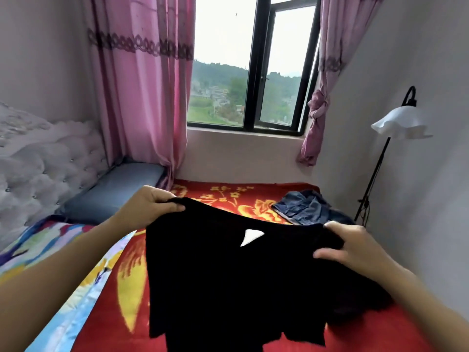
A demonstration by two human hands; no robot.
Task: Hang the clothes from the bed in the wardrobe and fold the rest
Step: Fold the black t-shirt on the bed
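My left hand (157,204) and right hand (355,247) each pinch a top edge of the black garment (228,280), spread at lower centre above the bed (228,196). It hangs limp, so I judge it soft and light. A grip at both shoulders suits it.

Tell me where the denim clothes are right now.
In the head view the denim clothes lie crumpled on the red blanket at the bed's far right, just beyond the right hand gripping the black top, near the floor lamp.
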